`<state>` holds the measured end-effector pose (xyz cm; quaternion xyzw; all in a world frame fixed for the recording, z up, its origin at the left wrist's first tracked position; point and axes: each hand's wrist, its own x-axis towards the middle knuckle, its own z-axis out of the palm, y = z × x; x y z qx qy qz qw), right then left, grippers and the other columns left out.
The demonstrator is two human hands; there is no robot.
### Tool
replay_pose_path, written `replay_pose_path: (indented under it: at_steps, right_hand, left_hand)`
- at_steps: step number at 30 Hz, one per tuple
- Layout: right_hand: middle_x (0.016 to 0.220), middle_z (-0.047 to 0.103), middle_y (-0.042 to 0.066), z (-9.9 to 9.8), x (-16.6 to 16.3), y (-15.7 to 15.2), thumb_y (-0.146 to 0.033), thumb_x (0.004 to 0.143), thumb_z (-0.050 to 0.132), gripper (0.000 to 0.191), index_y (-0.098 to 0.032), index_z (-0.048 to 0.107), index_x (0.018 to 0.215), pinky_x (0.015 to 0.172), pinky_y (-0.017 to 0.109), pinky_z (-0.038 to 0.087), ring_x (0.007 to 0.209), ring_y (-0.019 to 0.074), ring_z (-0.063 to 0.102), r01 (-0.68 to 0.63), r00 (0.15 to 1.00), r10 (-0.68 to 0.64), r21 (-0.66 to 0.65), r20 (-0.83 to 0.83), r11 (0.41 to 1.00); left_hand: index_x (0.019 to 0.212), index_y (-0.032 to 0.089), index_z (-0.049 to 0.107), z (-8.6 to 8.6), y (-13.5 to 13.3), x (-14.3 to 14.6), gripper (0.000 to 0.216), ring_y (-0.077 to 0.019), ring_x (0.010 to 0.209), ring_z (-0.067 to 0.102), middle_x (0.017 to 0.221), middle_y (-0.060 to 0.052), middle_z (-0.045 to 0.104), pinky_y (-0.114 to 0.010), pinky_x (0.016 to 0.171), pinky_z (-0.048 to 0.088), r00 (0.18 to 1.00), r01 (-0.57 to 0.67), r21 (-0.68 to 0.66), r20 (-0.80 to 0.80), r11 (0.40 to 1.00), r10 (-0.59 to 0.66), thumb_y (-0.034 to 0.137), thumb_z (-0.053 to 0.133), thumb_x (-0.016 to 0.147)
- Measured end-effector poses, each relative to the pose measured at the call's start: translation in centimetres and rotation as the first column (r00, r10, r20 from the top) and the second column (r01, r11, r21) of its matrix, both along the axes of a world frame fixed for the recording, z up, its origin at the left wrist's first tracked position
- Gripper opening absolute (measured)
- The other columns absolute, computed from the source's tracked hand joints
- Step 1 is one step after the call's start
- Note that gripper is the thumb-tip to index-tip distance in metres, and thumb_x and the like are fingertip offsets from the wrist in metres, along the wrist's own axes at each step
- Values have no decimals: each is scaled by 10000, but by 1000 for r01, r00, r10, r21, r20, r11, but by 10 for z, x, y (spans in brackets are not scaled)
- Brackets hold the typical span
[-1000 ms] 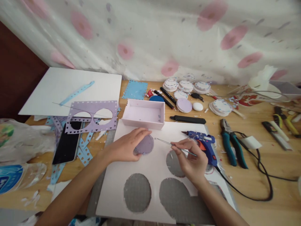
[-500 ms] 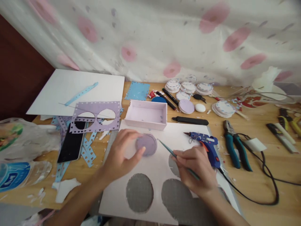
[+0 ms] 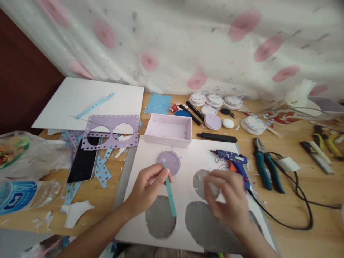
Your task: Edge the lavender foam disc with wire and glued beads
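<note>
My left hand (image 3: pixel 149 184) pinches a slim teal pointed tool (image 3: pixel 170 193) between thumb and fingers. Its thin tip points away from me and its broad flat end toward me, above a round cutout in the white board (image 3: pixel 134 215). Just beyond these fingers lies a light purple disc (image 3: pixel 172 161) on the board, a thin pale rim showing around it. My right hand (image 3: pixel 227 199) hovers over the cutouts at the right, blurred by motion, its fingers curved and apart with nothing visible in them.
Behind the disc stands an open pale purple box (image 3: pixel 169 129). To the right lie a blue glue gun (image 3: pixel 233 161) with its cord and pliers (image 3: pixel 264 165). Decorated white discs (image 3: pixel 215 99) line the back. A phone (image 3: pixel 84 161), paper scraps and a plastic bottle (image 3: pixel 27 195) are at left.
The teal tool has passed from my right hand to my left. My left hand has drawn back from the purple disc toward me; the disc stays on the board.
</note>
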<state>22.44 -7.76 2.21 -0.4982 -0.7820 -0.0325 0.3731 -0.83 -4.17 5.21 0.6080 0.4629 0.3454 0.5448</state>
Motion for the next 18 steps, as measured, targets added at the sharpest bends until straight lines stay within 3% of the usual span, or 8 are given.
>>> replay_pose_path:
  at_steps: [1, 3, 5, 8, 11, 13, 18]
  right_hand:
    - [908, 619, 63, -4, 13, -1, -169, 776, 617, 269, -243, 552, 1027, 765, 404, 469, 859, 241, 599, 190, 981, -189, 15, -48, 982]
    - [934, 579, 123, -15, 39, -5, -334, 800, 624, 329, -172, 530, 1071, 817, 469, 446, 910, 297, 560, 532, 845, -533, -40, -42, 846]
    - [948, 566, 177, -27, 60, -7, -520, 790, 584, 522, -98, 530, 1093, 845, 526, 423, 968, 365, 527, 696, 718, -687, -134, 111, 706]
    - [955, 570, 220, -42, 75, -6, -641, 763, 528, 664, -49, 564, 1064, 848, 546, 410, 1009, 419, 509, 777, 630, -698, -275, 340, 566]
    - [991, 565, 227, -48, 75, -1, -650, 734, 549, 669, -65, 582, 1057, 825, 524, 420, 1010, 419, 520, 820, 572, -690, -345, 444, 457]
    - [1000, 573, 209, -46, 75, 4, -611, 740, 552, 590, -98, 589, 1030, 804, 504, 431, 987, 405, 538, 835, 546, -707, -362, 450, 414]
    - [972, 596, 168, -41, 83, 8, -546, 750, 533, 477, -145, 583, 1003, 770, 493, 451, 935, 379, 577, 826, 552, -698, -412, 457, 385]
  left_hand:
    - [690, 160, 566, 0, 3, -4, 362, -126, 646, 482, 663, -6, 529, -235, 616, 381, 1000, 26, 14, 14, 1000, -26, 402, 434, 925]
    - [680, 159, 549, -2, 10, -10, 372, -122, 639, 464, 657, -1, 502, -236, 609, 364, 995, 93, 37, 34, 995, -95, 403, 422, 930]
    - [674, 157, 541, -8, 15, -13, 375, -122, 642, 455, 650, 3, 485, -240, 618, 354, 987, 160, 48, 23, 986, -162, 393, 414, 936]
    - [670, 152, 537, -22, 17, -13, 375, -121, 650, 453, 641, 8, 468, -242, 634, 346, 979, 206, 38, -21, 978, -205, 377, 408, 941]
    - [659, 148, 529, -37, 17, -12, 388, -117, 634, 435, 625, 15, 443, -239, 624, 338, 979, 201, 18, -50, 980, -200, 386, 405, 939]
    - [651, 146, 529, -43, 16, -11, 399, -116, 621, 424, 612, 17, 432, -239, 612, 333, 977, 203, 8, -66, 979, -202, 395, 406, 937]
    - [636, 143, 537, -46, 15, -9, 413, -115, 610, 430, 598, 15, 439, -237, 598, 335, 978, 197, 23, -74, 980, -195, 401, 413, 933]
